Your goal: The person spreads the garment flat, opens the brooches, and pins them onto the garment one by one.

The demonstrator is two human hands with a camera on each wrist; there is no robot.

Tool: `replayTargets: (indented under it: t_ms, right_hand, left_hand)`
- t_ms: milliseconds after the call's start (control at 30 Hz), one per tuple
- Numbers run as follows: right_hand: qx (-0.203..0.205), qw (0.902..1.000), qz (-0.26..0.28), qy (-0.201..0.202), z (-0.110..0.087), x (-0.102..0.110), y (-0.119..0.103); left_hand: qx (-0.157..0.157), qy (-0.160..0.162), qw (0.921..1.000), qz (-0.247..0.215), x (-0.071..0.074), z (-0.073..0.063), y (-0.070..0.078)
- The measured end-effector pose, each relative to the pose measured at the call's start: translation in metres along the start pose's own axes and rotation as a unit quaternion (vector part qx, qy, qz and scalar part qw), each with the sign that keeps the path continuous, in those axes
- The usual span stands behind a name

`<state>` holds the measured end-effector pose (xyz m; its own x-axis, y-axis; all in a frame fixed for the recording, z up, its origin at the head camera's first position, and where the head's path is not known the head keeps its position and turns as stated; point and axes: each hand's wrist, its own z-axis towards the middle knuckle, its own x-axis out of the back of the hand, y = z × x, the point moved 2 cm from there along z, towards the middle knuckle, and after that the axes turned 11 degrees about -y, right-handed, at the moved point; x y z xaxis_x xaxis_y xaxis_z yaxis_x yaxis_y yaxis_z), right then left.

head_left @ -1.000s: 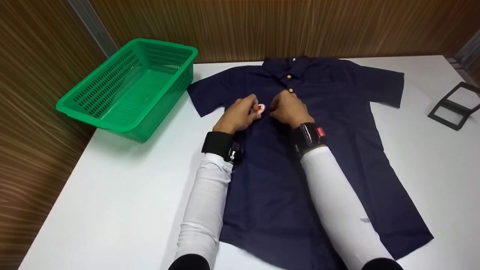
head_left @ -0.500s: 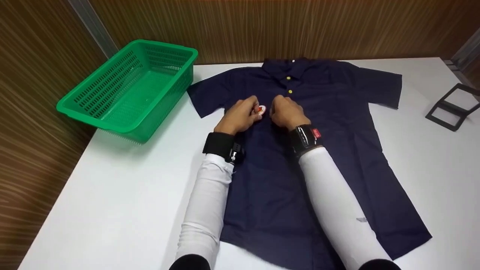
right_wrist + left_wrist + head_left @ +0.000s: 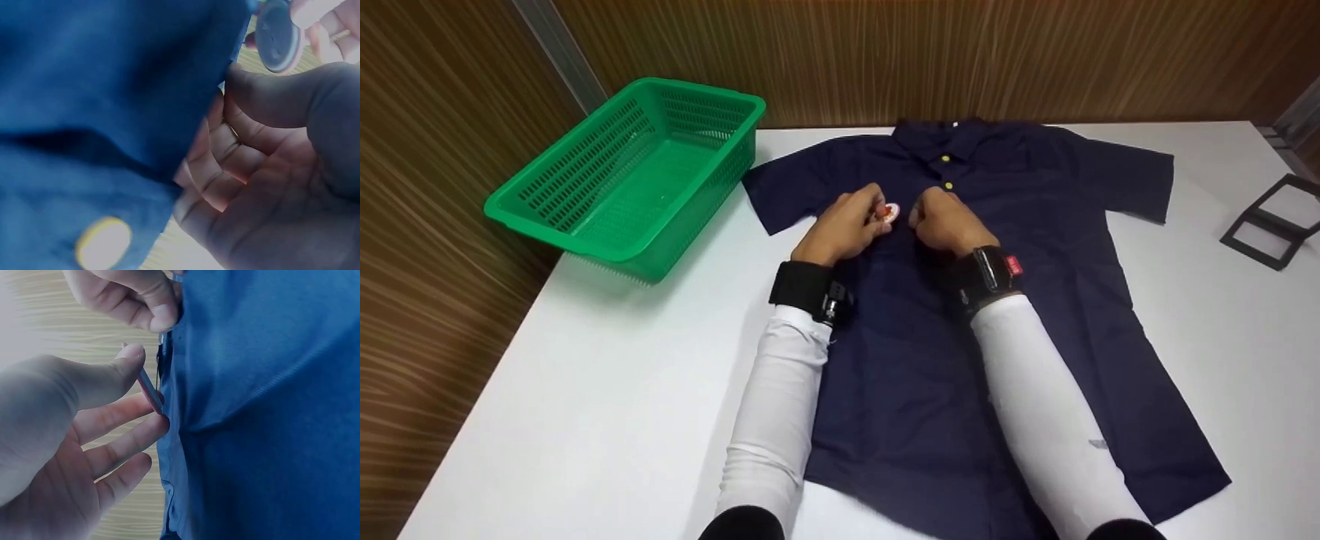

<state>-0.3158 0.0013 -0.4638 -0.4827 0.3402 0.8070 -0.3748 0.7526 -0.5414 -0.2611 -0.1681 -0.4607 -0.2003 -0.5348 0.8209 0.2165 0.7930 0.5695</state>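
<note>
A dark navy short-sleeved shirt (image 3: 907, 390) lies spread on the table, collar at the far side. My left hand (image 3: 840, 231) pinches a round pin badge (image 3: 892, 213), white with red on its face, over the shirt's chest. Seen edge-on in the left wrist view, the badge (image 3: 149, 392) sits between thumb and fingers, close to the raised cloth; a thin dark line beside it looks like its pin. My right hand (image 3: 952, 223) pinches a fold of the shirt just right of the badge. The badge's grey back (image 3: 275, 38) shows in the right wrist view. Whether the pin enters the cloth I cannot tell.
A green plastic basket (image 3: 701, 196) stands at the left back on the white table (image 3: 607, 390). At the far right lies a black folding frame (image 3: 1271, 221). Yellow buttons (image 3: 949, 185) run down from the collar. A wood-patterned panel (image 3: 825, 60) rises behind.
The head view has shifted slightly, so everything sits a little further right. Both hands keep their grips on badge and shirt, with only small finger movements.
</note>
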Motion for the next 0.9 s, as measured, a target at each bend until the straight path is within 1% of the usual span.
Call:
replayTargets:
  t_ms: [167,333,433,567,700,800,900]
  right_hand:
    - [0.007,0.9999,-0.004,0.015,-0.0033,0.0064,-0.0005]
    - [0.010,0.9997,0.000,0.021,-0.0021,0.0057,0.0005]
    - [0.010,0.9997,0.006,0.023,-0.0002,0.0050,-0.0003]
    - [0.003,0.9999,0.012,0.010,0.0024,0.0037,-0.0006]
    - [-0.012,0.9997,0.015,-0.012,0.0017,0.0018,0.0010]
    - [-0.018,0.9996,0.013,-0.016,0.0001,0.0005,0.0019]
    - [-0.013,0.9998,0.009,-0.016,0.0002,-0.0008,0.0015]
  left_hand:
    - [-0.007,-0.008,0.9999,-0.004,0.0005,0.0044,0.0032]
    - [-0.016,-0.011,0.9997,-0.015,0.0012,0.0044,0.0035]
    - [-0.013,-0.015,0.9997,-0.017,0.0015,0.0044,0.0014]
    - [-0.002,-0.018,0.9997,-0.013,0.0020,0.0047,-0.0011]
    - [-0.001,-0.023,0.9996,-0.014,-0.0005,0.0055,-0.0005]
    - [0.001,-0.036,0.9993,-0.013,-0.0047,0.0060,-0.0001]
    - [0.007,-0.040,0.9991,-0.011,-0.0059,0.0055,-0.0001]
